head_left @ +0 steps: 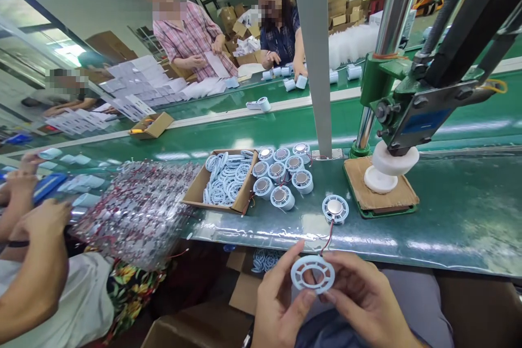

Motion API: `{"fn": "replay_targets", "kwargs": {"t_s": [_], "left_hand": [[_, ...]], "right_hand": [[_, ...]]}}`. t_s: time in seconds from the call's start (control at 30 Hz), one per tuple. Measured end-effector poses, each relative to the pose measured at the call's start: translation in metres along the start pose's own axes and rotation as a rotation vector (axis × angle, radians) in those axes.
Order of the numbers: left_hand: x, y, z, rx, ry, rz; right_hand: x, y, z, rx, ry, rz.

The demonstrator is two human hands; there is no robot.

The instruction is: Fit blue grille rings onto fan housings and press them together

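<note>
My left hand (277, 304) and my right hand (367, 296) both grip a light blue spoked plastic ring (294, 275) in front of the table edge. Fingertips and thumbs pinch it from the two sides. Just beyond, a round light blue part with a silver disc (335, 207) rests on the table. Thin red wires (328, 236) run from this part down to the ring; their far end is hidden behind it. To the left stand several light blue cylinders (282, 197) topped with spoked rings and silver discs. A cardboard box (240, 207) holds many loose rings.
At right stands a green press (373, 79) with a white round head (395, 159) above a cardboard-covered base (397, 204). A plastic-wrapped stack of wired parts (142, 201) lies left. A grey post (312, 54) rises mid-table. Co-workers sit left and across the green conveyor (220, 130).
</note>
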State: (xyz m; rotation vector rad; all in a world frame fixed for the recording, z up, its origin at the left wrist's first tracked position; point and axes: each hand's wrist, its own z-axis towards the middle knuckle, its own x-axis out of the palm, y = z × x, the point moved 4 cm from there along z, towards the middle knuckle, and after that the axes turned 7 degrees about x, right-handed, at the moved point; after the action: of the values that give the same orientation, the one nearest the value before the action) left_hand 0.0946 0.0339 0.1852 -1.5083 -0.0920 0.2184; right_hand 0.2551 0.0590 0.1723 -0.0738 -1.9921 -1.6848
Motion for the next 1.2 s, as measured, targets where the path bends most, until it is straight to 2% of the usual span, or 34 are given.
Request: {"fn": "replay_targets", "kwargs": {"t_s": [0.13, 0.4, 0.57, 0.73, 0.8, 0.87, 0.93, 1.0, 1.03, 1.13, 1.2], "left_hand": [[0.000, -0.003, 0.003, 0.021, -0.022, 0.006], [0.002, -0.002, 0.004, 0.034, -0.034, -0.016], [0.000, 0.000, 0.002, 0.024, -0.051, -0.020], [0.003, 0.007, -0.002, 0.030, -0.029, -0.052], [-0.003, 0.011, -0.003, 0.044, -0.013, -0.025], [-0.017, 0.016, -0.001, 0.049, 0.033, 0.084], [-0.035, 0.028, 0.003, -0.006, 0.148, 0.288], [-0.058, 0.050, 0.010, -0.146, 0.251, 0.548], [-0.069, 0.063, 0.014, -0.228, 0.266, 0.665], [-0.095, 0.106, 0.026, -0.415, 0.176, 0.874], [-0.101, 0.131, 0.033, -0.489, 0.120, 0.931]], "right_hand": [[0.002, -0.001, -0.002, -0.079, -0.018, -0.008], [0.004, -0.002, -0.002, -0.060, 0.008, 0.037], [0.005, -0.003, -0.002, 0.033, -0.039, 0.148], [0.011, -0.005, 0.001, 0.155, 0.038, 0.293], [0.010, -0.006, 0.002, 0.144, 0.057, 0.243], [0.002, -0.005, 0.004, 0.069, 0.032, 0.068], [-0.016, 0.001, 0.005, -0.057, -0.081, -0.162], [-0.040, 0.011, 0.006, -0.172, -0.256, -0.333], [-0.052, 0.017, 0.006, -0.211, -0.345, -0.380], [-0.072, 0.035, 0.008, -0.294, -0.535, -0.460], [-0.063, 0.044, 0.010, -0.337, -0.522, -0.512]]}}
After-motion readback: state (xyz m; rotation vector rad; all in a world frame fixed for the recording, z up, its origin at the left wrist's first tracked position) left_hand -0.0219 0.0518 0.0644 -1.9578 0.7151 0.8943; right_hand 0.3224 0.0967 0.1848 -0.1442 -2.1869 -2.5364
